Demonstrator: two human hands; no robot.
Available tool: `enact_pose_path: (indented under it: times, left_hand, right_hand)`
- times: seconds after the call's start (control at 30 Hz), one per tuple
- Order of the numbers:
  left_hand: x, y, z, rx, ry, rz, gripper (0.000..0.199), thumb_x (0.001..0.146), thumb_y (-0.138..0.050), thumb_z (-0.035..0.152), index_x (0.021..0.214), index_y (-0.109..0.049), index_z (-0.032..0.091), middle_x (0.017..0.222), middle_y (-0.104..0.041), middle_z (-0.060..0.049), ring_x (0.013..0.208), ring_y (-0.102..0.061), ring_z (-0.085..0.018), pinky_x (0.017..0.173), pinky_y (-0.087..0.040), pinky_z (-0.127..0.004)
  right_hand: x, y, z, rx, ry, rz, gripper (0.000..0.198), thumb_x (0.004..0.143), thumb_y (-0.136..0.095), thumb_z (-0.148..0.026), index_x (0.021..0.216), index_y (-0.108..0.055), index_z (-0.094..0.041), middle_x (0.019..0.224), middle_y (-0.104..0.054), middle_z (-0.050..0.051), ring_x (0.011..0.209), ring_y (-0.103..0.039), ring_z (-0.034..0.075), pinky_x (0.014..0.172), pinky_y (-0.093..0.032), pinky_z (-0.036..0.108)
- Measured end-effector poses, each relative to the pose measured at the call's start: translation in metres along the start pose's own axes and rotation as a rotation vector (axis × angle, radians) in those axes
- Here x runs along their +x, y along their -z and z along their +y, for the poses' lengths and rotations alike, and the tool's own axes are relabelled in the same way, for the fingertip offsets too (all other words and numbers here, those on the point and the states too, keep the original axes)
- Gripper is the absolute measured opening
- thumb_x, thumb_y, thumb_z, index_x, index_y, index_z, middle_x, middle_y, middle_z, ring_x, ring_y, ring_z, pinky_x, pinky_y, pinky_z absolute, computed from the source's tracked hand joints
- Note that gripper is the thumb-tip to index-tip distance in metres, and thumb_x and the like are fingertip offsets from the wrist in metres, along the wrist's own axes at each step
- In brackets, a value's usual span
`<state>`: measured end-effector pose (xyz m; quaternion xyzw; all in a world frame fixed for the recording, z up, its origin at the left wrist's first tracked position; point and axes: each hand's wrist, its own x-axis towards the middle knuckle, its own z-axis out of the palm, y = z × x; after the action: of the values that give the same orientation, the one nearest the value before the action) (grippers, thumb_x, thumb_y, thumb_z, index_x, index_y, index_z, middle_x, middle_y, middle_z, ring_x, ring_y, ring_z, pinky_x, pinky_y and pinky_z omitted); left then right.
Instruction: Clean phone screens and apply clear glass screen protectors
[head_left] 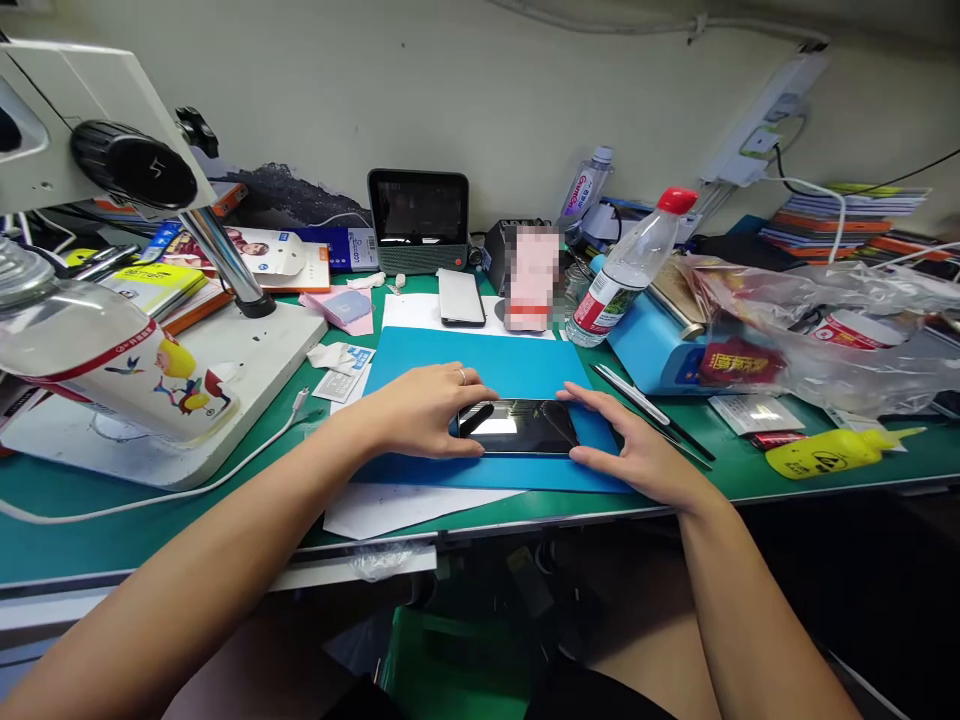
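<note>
A dark, glossy smartphone lies sideways, screen up, on the blue mat. My left hand grips its left end, the thumb along the near edge and the fingers on the far edge; one finger wears a ring. At the other end, my right hand holds the phone's right corners between thumb and forefinger. Light reflects off the middle of the screen. A second phone-like slab, pale on top, lies beyond the mat.
A microscope stand and a large plastic jug crowd the left. Behind the mat stands a smart display. To the right are a red-capped bottle, tweezers, a yellow squeeze bottle and a plastic bag.
</note>
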<state>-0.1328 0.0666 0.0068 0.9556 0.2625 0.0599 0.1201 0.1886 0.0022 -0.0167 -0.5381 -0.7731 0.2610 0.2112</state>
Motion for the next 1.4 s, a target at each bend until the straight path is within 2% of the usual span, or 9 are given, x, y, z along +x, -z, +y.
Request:
enact_pose_path:
  times: [0.5,0.67,0.87,1.07,1.3,1.4]
  left_hand:
    - [0.0019,-0.0047,0.0013,-0.015,0.005,0.009,0.055,0.092,-0.065,0.050,0.138,-0.058,0.020,0.125,-0.064,-0.010,0.111,-0.060,-0.028,0.089,-0.048,-0.036]
    - [0.0025,-0.0073,0.0007,-0.053,0.006,0.017,0.055,0.092,-0.067,0.048,0.137,-0.058,0.019,0.131,-0.063,-0.011,0.116,-0.059,-0.028,0.095,-0.047,-0.036]
    - [0.0025,-0.0058,0.0037,-0.072,0.034,0.019,0.054,0.091,-0.068,0.046,0.136,-0.059,0.018,0.131,-0.065,-0.012,0.120,-0.059,-0.028,0.097,-0.048,-0.036]
    - [0.0025,-0.0048,0.0054,-0.070,0.040,0.025,0.054,0.091,-0.068,0.047,0.136,-0.059,0.018,0.132,-0.065,-0.012,0.119,-0.060,-0.029,0.099,-0.048,-0.038]
    - [0.0028,-0.0070,0.0045,-0.091,0.041,0.035,0.057,0.090,-0.071,0.048,0.137,-0.059,0.018,0.132,-0.064,-0.011,0.118,-0.060,-0.028,0.098,-0.048,-0.038]
    - [0.0021,-0.0056,0.0032,-0.119,0.032,0.032,0.058,0.090,-0.070,0.049,0.138,-0.058,0.018,0.133,-0.064,-0.011,0.119,-0.059,-0.028,0.099,-0.048,-0.038]
  right_hand:
    - [0.0007,-0.0010,0.0005,-0.002,-0.006,0.004,0.076,0.087,-0.069,-0.058,0.155,-0.042,-0.036,0.150,-0.059,0.005,0.141,-0.050,0.035,0.120,-0.038,0.056]
    - [0.0004,-0.0019,0.0043,0.007,-0.001,0.007,0.075,0.088,-0.070,-0.055,0.155,-0.042,-0.036,0.150,-0.058,0.004,0.141,-0.050,0.033,0.120,-0.037,0.054]
    - [0.0018,-0.0036,0.0052,0.013,0.011,0.028,0.068,0.086,-0.072,-0.056,0.147,-0.054,-0.033,0.151,-0.058,0.005,0.142,-0.049,0.035,0.121,-0.036,0.055]
    - [0.0020,-0.0044,0.0055,0.012,0.016,0.044,0.063,0.088,-0.069,-0.055,0.146,-0.056,-0.033,0.150,-0.059,0.005,0.141,-0.050,0.035,0.120,-0.037,0.054]
    - [0.0005,-0.0023,0.0007,-0.024,0.021,0.000,0.077,0.083,-0.072,-0.061,0.151,-0.050,-0.031,0.155,-0.053,0.008,0.144,-0.046,0.036,0.121,-0.036,0.055]
    - [0.0011,-0.0016,0.0003,-0.030,0.015,-0.016,0.077,0.084,-0.069,-0.062,0.151,-0.050,-0.030,0.154,-0.053,0.010,0.144,-0.046,0.035,0.121,-0.036,0.054]
